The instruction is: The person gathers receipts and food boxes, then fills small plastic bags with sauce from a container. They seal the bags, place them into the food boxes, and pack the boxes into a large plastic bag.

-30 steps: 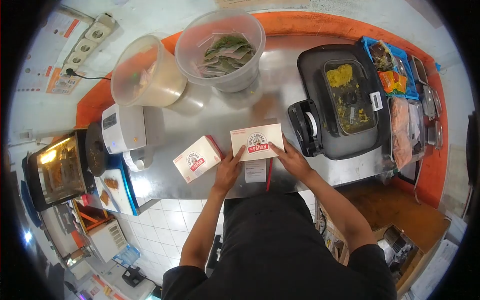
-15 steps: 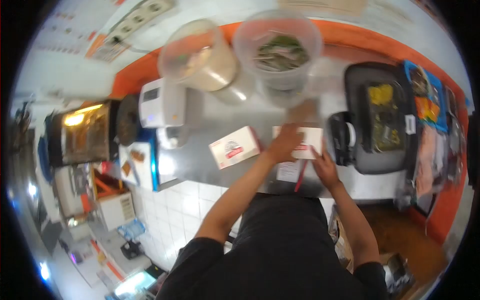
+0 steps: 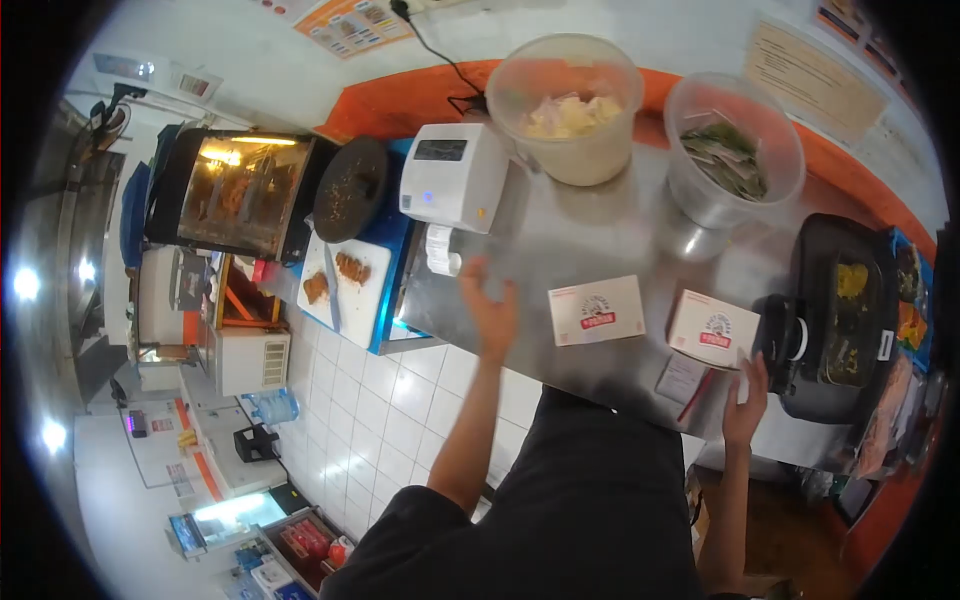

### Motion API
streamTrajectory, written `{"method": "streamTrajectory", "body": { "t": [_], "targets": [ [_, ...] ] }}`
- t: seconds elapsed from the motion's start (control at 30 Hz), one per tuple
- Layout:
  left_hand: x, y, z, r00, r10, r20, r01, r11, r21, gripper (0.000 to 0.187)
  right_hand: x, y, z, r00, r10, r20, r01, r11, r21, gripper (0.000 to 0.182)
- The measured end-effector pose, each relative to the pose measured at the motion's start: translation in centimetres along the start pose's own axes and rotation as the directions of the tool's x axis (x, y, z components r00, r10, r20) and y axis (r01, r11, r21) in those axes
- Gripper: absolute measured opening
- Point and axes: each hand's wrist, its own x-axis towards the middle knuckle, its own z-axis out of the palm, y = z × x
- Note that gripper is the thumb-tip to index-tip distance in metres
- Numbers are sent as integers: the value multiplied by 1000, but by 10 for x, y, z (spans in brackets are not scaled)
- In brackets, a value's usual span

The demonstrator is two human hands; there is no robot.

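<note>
My left hand (image 3: 488, 315) is over the steel counter's left side, fingers apart and holding nothing. Just beyond its fingertips, a strip of white printed paper (image 3: 442, 250) hangs from the front of a white label printer (image 3: 455, 178). My right hand (image 3: 745, 400) is open by the near right corner of a printed white carton (image 3: 713, 328); its fingertips seem to touch the carton. A second closed carton (image 3: 598, 311) of the same kind lies to the left, between my hands. Below the right carton are a printed slip (image 3: 681, 378) and a red pen-like stick (image 3: 694, 396).
At the back stand a tub of pale chopped food (image 3: 565, 140) and a tub of green leaves (image 3: 735, 150). A black tray (image 3: 845, 390) is on the right. Leftward, a knife (image 3: 332, 290) and browned pieces lie on a white cutting board (image 3: 372, 300), near a lit glass-fronted oven (image 3: 235, 195).
My left hand has left the right carton and moved left toward the printer. My right hand stays by that carton, and the camera view has turned left.
</note>
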Motion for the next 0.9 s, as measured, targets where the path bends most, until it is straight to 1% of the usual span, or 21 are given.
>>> {"method": "streamTrajectory", "body": {
  "t": [0.03,0.07,0.13,0.17,0.2,0.27,0.3,0.33,0.4,0.47,0.53,0.6,0.63,0.7,0.73,0.8,0.83,0.9],
  "targets": [
    [17,-38,-29,992,-84,-96,86,996,21,82,3,-22,4,996,28,-89,-30,999,-22,26],
    [32,-71,-54,968,-164,-190,173,984,31,94,7,-39,9,995,18,-95,-18,1000,0,25],
    [55,-142,-92,980,-153,-130,167,981,99,108,18,-75,22,994,-1,-111,6,999,39,23],
    [66,-166,-102,984,-148,-96,160,978,131,115,29,-111,31,995,4,-100,8,993,120,23],
    [75,-165,-107,985,-174,14,171,978,118,119,38,-141,50,998,-6,-70,19,982,190,23],
    [83,-165,-122,946,-231,226,214,972,99,126,51,-196,85,999,-37,8,32,945,324,21],
    [84,-179,-131,881,-307,360,280,952,126,117,56,-217,110,995,-86,57,58,922,382,20],
    [80,-179,-136,866,-318,387,326,944,47,113,60,-236,137,985,-141,102,83,895,438,19],
    [73,-158,-147,835,-318,450,404,909,-108,105,68,-293,181,931,-159,328,-23,872,489,19],
    [65,-131,-156,826,-347,445,467,863,-193,93,69,-332,228,847,-257,465,-29,851,525,25],
    [60,-117,-163,816,-371,443,518,810,-274,82,67,-368,269,826,-279,490,-42,836,547,32],
    [59,-112,-168,817,-384,431,546,757,-360,71,58,-375,325,810,-182,557,-244,760,603,35],
    [59,-112,-170,820,-366,441,537,760,-367,64,56,-377,342,795,-137,590,-340,706,622,37],
    [60,-112,-175,825,-328,459,517,767,-380,52,61,-387,346,686,-112,719,-462,696,549,36],
    [62,-112,-179,793,-359,493,560,747,-358,48,62,-391,347,622,-98,777,-520,689,504,35],
    [63,-109,-186,717,-420,556,647,698,-308,41,60,-392,346,586,-87,806,-584,645,494,32],
    [62,-108,-189,725,-400,561,634,706,-316,40,58,-391,346,567,-78,820,-618,619,485,30],
    [63,-107,-192,740,-351,573,603,723,-336,36,54,-391,343,580,-66,812,-632,593,499,26]
  ]
}}
